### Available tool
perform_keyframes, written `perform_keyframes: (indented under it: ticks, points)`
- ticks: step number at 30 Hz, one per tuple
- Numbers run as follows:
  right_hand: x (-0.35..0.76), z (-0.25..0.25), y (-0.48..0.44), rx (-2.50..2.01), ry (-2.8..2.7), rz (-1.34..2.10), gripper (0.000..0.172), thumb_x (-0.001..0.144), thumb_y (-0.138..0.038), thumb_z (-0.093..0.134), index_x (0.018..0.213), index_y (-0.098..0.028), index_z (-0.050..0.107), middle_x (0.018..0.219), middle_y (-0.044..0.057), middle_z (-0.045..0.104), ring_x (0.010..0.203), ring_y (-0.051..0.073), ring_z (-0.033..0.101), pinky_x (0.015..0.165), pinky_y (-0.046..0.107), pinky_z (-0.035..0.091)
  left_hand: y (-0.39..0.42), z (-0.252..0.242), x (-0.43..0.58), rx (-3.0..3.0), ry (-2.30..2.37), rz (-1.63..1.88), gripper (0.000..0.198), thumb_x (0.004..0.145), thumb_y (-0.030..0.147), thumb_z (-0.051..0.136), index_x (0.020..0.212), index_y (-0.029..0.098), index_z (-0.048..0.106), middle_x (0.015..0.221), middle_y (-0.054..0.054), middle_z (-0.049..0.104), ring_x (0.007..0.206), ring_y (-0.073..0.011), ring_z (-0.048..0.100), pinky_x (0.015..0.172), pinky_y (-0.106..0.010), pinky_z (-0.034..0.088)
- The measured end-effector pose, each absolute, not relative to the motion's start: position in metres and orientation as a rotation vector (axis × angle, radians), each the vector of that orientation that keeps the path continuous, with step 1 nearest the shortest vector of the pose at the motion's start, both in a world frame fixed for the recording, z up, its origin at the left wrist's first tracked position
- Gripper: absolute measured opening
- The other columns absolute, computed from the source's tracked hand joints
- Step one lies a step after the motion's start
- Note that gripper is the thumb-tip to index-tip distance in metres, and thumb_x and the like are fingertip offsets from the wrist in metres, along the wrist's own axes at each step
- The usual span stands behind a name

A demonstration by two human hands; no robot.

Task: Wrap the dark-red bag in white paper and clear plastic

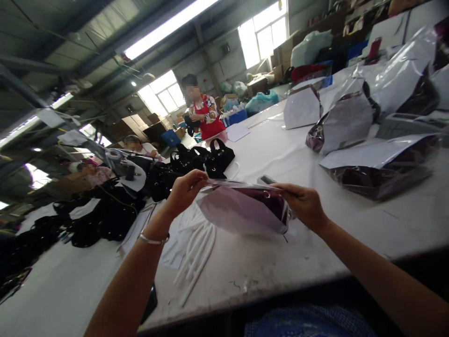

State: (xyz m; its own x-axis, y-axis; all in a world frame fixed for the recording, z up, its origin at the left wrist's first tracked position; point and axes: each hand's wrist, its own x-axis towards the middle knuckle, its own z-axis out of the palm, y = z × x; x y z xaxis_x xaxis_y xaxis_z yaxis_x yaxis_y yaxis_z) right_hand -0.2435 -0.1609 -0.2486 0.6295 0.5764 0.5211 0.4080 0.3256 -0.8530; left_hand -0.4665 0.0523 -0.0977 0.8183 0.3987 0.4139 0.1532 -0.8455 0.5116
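My left hand [185, 189] and my right hand [304, 203] hold a clear plastic bag [242, 210] between them, just above the white table [266, 154]. The bag holds a dark maroon handbag and a white paper sheet. My left hand pinches the bag's upper left edge; my right hand grips its right end. A metal bangle [153, 240] sits on my left wrist. White foam strips [196, 255] lie on the table under the bag.
Several bagged maroon handbags [379, 168] lie at the right. Black handbags [196, 164] are piled at the left middle. A person in a red apron [205, 114] stands at the far end, others sit at the left. Boxes and sacks stand behind.
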Motion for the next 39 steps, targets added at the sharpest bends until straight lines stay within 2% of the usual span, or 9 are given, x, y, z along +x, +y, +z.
perform_keyframes:
  ticks: [3, 6, 9, 13, 22, 29, 31, 36, 39]
  points:
    - [-0.263, -0.261, -0.204, -1.313, -1.144, 0.121, 0.022, 0.093, -0.029, 0.062, 0.108, -0.031, 0.077, 0.111, 0.0, 0.075, 0.107, 0.024, 0.07, 0.103, 0.04, 0.053, 0.017, -0.133, -0.511, 2.517, 0.365, 0.597, 0.015, 0.094, 0.032, 0.057, 0.094, 0.02, 0.066, 0.095, -0.006, 0.077, 0.087, -0.0183, 0.072, 0.078, -0.027, 0.055]
    - [-0.292, -0.298, -0.243, -1.369, -1.312, 0.228, 0.024, 0.092, -0.024, 0.062, 0.109, -0.032, 0.077, 0.108, 0.0, 0.076, 0.101, 0.023, 0.073, 0.094, 0.037, 0.059, -0.013, -0.191, -0.557, 2.338, 0.305, 0.385, 0.018, 0.099, 0.028, 0.05, 0.098, 0.022, 0.067, 0.103, -0.007, 0.076, 0.099, -0.0203, 0.072, 0.088, -0.032, 0.056]
    - [-0.325, -0.332, -0.269, -1.442, -1.415, 0.348, 0.027, 0.093, -0.021, 0.061, 0.113, -0.032, 0.075, 0.108, 0.001, 0.076, 0.098, 0.022, 0.073, 0.088, 0.035, 0.062, -0.032, -0.245, -0.596, 2.237, 0.337, 0.248, 0.022, 0.1, 0.025, 0.046, 0.101, 0.022, 0.068, 0.101, -0.007, 0.076, 0.098, -0.0196, 0.072, 0.088, -0.033, 0.056]
    - [-0.355, -0.351, -0.279, -1.522, -1.489, 0.247, 0.028, 0.094, -0.018, 0.06, 0.115, -0.03, 0.074, 0.108, 0.002, 0.076, 0.097, 0.021, 0.073, 0.089, 0.034, 0.061, -0.043, -0.29, -0.628, 2.177, 0.356, 0.136, 0.023, 0.099, 0.024, 0.046, 0.104, 0.021, 0.069, 0.103, -0.008, 0.075, 0.097, -0.0198, 0.071, 0.088, -0.033, 0.056]
    - [-0.386, -0.362, -0.266, -1.757, -1.566, 0.011, 0.014, 0.095, -0.023, 0.062, 0.102, -0.021, 0.075, 0.095, 0.003, 0.078, 0.08, 0.019, 0.075, 0.076, 0.029, 0.06, -0.057, -0.384, -0.651, 1.882, 0.587, 0.446, 0.024, 0.095, 0.033, 0.057, 0.096, 0.016, 0.075, 0.092, -0.007, 0.077, 0.086, -0.0202, 0.072, 0.083, -0.03, 0.056]
    - [-0.395, -0.368, -0.259, -2.027, -1.453, -0.108, 0.022, 0.093, -0.038, 0.063, 0.09, -0.021, 0.076, 0.086, 0.001, 0.078, 0.069, 0.021, 0.074, 0.061, 0.03, 0.055, -0.091, -0.398, -0.652, 1.743, 0.817, 0.617, 0.017, 0.094, 0.026, 0.057, 0.099, 0.018, 0.071, 0.096, -0.005, 0.075, 0.093, -0.0194, 0.069, 0.089, -0.032, 0.053]
    - [-0.396, -0.366, -0.258, -2.059, -1.447, -0.096, 0.023, 0.093, -0.04, 0.062, 0.09, -0.022, 0.076, 0.085, 0.0, 0.078, 0.069, 0.02, 0.074, 0.061, 0.029, 0.054, -0.098, -0.394, -0.654, 1.722, 0.81, 0.649, 0.018, 0.091, 0.022, 0.06, 0.107, 0.018, 0.067, 0.102, -0.006, 0.074, 0.097, -0.0195, 0.068, 0.094, -0.033, 0.051]
    - [-0.397, -0.362, -0.258, -2.094, -1.433, -0.082, 0.025, 0.093, -0.042, 0.061, 0.088, -0.023, 0.077, 0.084, 0.0, 0.078, 0.069, 0.019, 0.074, 0.061, 0.028, 0.053, -0.113, -0.376, -0.655, 1.819, 0.71, 0.621, 0.065, 0.079, 0.026, 0.077, 0.137, 0.024, 0.049, 0.124, -0.008, 0.067, 0.114, -0.023, 0.063, 0.105, -0.039, 0.046]
    - [-0.398, -0.361, -0.258, -2.093, -1.425, -0.076, 0.026, 0.093, -0.042, 0.061, 0.088, -0.022, 0.077, 0.084, 0.0, 0.078, 0.069, 0.019, 0.074, 0.061, 0.028, 0.053, -0.118, -0.371, -0.648, 1.863, 0.82, 0.655, 0.074, 0.075, 0.033, 0.083, 0.14, 0.026, 0.047, 0.104, -0.003, 0.073, 0.102, -0.0211, 0.068, 0.103, -0.039, 0.047]
